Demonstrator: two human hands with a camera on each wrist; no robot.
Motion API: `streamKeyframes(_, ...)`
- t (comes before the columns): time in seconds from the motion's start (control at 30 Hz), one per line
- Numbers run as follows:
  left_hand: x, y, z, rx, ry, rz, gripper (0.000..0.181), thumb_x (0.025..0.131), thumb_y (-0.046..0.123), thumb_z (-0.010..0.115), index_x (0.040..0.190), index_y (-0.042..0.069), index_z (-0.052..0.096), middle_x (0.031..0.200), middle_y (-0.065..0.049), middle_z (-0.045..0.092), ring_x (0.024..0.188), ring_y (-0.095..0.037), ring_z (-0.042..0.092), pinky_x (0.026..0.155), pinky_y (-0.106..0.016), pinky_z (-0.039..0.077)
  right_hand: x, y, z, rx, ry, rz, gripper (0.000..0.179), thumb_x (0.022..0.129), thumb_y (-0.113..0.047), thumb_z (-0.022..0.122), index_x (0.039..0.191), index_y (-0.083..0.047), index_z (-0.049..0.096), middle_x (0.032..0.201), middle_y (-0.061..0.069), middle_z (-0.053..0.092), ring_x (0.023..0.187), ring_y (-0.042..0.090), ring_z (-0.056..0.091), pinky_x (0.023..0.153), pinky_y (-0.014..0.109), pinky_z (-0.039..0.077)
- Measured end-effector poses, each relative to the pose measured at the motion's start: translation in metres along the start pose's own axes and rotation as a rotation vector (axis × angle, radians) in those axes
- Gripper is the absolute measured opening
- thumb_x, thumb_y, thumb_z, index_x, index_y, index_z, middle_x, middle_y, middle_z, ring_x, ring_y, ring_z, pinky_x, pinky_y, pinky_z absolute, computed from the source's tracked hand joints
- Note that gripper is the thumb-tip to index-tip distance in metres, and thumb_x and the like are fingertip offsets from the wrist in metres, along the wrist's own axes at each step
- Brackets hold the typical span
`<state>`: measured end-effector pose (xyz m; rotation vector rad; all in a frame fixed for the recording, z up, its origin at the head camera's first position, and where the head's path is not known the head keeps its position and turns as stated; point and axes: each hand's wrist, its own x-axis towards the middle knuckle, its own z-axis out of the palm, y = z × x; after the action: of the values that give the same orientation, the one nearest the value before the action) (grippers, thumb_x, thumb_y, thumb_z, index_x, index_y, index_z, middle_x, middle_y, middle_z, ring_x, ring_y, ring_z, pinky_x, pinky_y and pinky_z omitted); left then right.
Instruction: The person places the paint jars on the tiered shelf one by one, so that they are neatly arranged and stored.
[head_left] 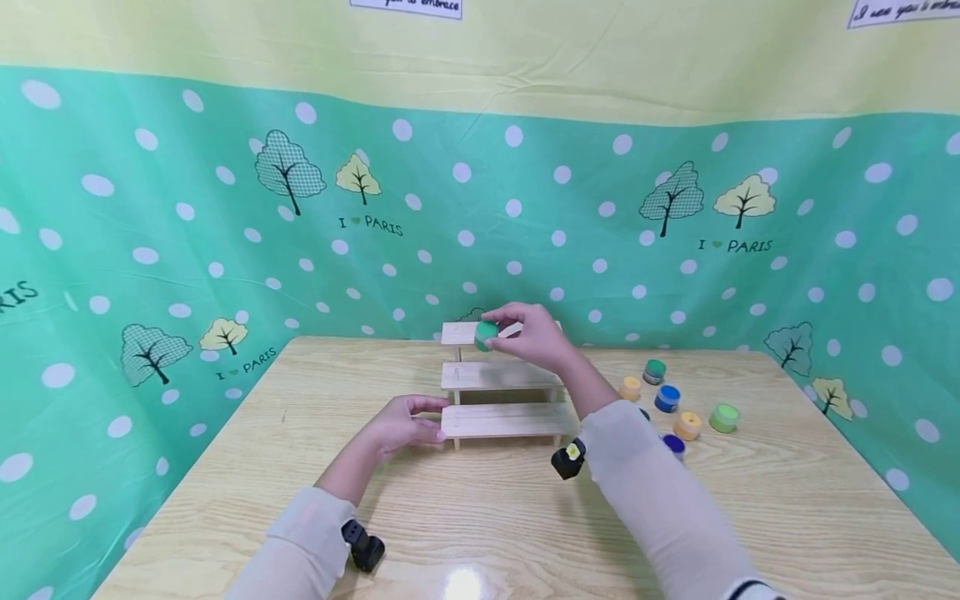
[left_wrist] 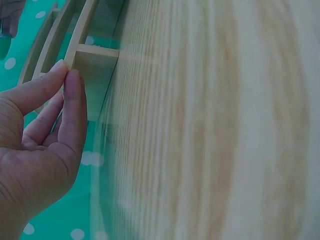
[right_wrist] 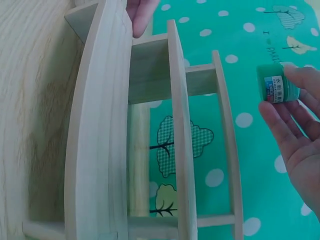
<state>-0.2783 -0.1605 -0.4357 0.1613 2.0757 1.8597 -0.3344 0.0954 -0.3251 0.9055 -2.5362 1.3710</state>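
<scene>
Pinching a small green jar (head_left: 486,334) between thumb and fingertips, our right hand (head_left: 534,335) holds it just above the left end of the top step of a three-step wooden rack (head_left: 501,419); in the right wrist view the jar (right_wrist: 276,83) sits at our fingertips (right_wrist: 295,75), its label facing the camera and its far side hidden by the fingers, with the rack's top board (right_wrist: 227,150) just beside it but not touching. Our left hand (head_left: 402,425) lies nearly straight against the left end of the lowest step, fingers extended and relaxed, clasping nothing; the left wrist view shows the fingertips (left_wrist: 74,80) pressed to the corner of that step (left_wrist: 95,55), though most of that picture is a blur of table grain (left_wrist: 210,130) and little else can be made out. Beyond our right wrist, to its right, a loose group of small jars (head_left: 678,404) stands on the table (head_left: 225,467): orange, blue, dark green and light green ones, and two partly covered by our sleeve (head_left: 652,492), so we cannot tell their colours fully. Behind our fingers hangs a green dotted backdrop (head_left: 150,208) with trees.
</scene>
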Motion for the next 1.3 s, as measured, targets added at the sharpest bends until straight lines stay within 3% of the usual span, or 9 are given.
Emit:
streamKeyframes(0.27,-0.001,0.0,-0.001,-0.004,-0.01,0.0,0.058,0.075,-0.018,0.069,0.131,-0.008,0.055,0.12,-0.024,0.061,0.089,-0.024,0.067,0.078,-0.036,0.059,0.013,0.003,0.012,-0.004,0.03,0.046,0.036,0.084,-0.012,0.077,0.119,-0.006,0.069,0.105,0.004,0.068,0.098,0.02,0.064,0.079,0.03,0.057)
streamKeyframes(0.9,0.0,0.001,-0.003,-0.002,-0.049,0.008,0.058,0.078,-0.017,0.067,0.133,-0.01,0.051,0.121,-0.027,0.06,0.092,-0.026,0.068,0.08,-0.038,0.058,0.031,0.011,0.037,-0.009,0.134,0.169,0.036,0.088,-0.01,0.073,0.123,-0.004,0.067,0.111,0.01,0.066,0.102,0.024,0.065,0.076,0.025,0.058)
streamKeyframes(1.3,0.0,0.001,-0.003,-0.014,-0.047,-0.007,0.057,0.079,-0.017,0.066,0.134,-0.009,0.051,0.121,-0.028,0.06,0.094,-0.028,0.068,0.08,-0.037,0.058,0.034,0.008,0.045,-0.011,0.138,0.216,0.036,0.09,-0.012,0.072,0.125,-0.006,0.066,0.115,0.01,0.067,0.105,0.024,0.065,0.079,0.025,0.057)
